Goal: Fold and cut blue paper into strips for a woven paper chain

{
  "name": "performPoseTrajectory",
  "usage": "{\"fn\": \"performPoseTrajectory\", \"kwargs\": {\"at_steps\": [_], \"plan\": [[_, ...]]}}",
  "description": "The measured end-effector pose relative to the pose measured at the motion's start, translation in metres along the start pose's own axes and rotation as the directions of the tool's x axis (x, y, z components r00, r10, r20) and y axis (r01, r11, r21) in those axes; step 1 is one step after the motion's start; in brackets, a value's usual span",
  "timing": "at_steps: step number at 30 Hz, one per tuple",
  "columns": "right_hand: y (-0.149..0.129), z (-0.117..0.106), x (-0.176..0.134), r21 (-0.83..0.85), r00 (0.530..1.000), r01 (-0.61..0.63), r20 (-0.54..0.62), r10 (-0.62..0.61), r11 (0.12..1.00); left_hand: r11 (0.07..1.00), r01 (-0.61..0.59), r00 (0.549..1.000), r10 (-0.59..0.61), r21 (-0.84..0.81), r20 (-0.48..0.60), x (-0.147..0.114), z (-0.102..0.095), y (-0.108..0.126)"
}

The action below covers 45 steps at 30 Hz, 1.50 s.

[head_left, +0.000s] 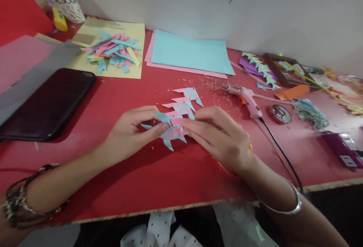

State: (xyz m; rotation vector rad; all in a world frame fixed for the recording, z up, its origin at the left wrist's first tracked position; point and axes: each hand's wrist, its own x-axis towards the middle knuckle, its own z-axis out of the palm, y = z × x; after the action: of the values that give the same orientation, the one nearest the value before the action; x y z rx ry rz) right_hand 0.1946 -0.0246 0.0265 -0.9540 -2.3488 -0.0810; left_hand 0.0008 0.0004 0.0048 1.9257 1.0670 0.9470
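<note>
Paper fish [177, 121]: woven pink and blue strips, between the two hands at the middle of the red table [119, 186]; whether it touches the tabletop, I cannot tell.
Left hand [129, 128]: thumb and forefinger pinched narrow on a blue flap at the fish's left end.
Right hand [224, 137]: fingertips drawn together on its right end; the exact grip is partly hidden.
Weave: probably almost weightless, crisp yet easily bent, dry rather than slippery; a hard pull could tear or loosen strips.
Hold: best flat across the woven middle, lightly; pointed tips would likely crease.
Neighbours: woven pieces [183, 107] just behind; pink glue gun [249, 101] to the right, apart.
</note>
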Motion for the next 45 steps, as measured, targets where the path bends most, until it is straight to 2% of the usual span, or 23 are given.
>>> {"fn": "performPoseTrajectory", "kwargs": {"at_steps": [7,16,22,29,33,36,41,45], "plan": [[0.002,0.002,0.001,0.085,0.994,-0.027,-0.107,0.036,0.996,1.000,0.014,0.999,-0.013,0.008,-0.038,0.000,0.000,-0.002],[0.001,0.001,0.007,0.196,0.977,-0.152,-0.117,0.176,0.969,0.996,0.035,0.999,-0.032,0.082,-0.043,0.001,-0.001,0.000],[0.001,0.001,0.006,0.200,0.968,-0.124,-0.189,0.163,0.972,0.995,-0.049,0.999,0.049,0.087,0.001,-0.002,-0.001,0.000],[0.003,0.002,0.005,0.230,0.990,-0.108,-0.063,0.125,0.967,0.968,-0.240,0.971,0.237,0.076,0.040,-0.008,0.000,-0.012],[0.007,0.003,0.006,0.276,0.983,-0.183,0.054,0.175,0.943,0.914,-0.381,0.925,0.378,0.138,0.050,-0.010,0.000,-0.015],[0.008,0.004,0.007,0.317,0.969,-0.242,0.133,0.209,0.917,0.890,-0.415,0.910,0.411,0.191,0.062,-0.012,-0.001,-0.017],[0.007,0.008,0.005,0.363,0.969,-0.241,0.147,0.200,0.900,0.860,-0.443,0.895,0.443,0.256,0.060,-0.014,-0.001,-0.019],[0.006,0.010,0.005,0.368,0.972,-0.227,0.140,0.188,0.902,0.845,-0.483,0.874,0.479,0.228,0.079,-0.013,-0.002,-0.019]]}}
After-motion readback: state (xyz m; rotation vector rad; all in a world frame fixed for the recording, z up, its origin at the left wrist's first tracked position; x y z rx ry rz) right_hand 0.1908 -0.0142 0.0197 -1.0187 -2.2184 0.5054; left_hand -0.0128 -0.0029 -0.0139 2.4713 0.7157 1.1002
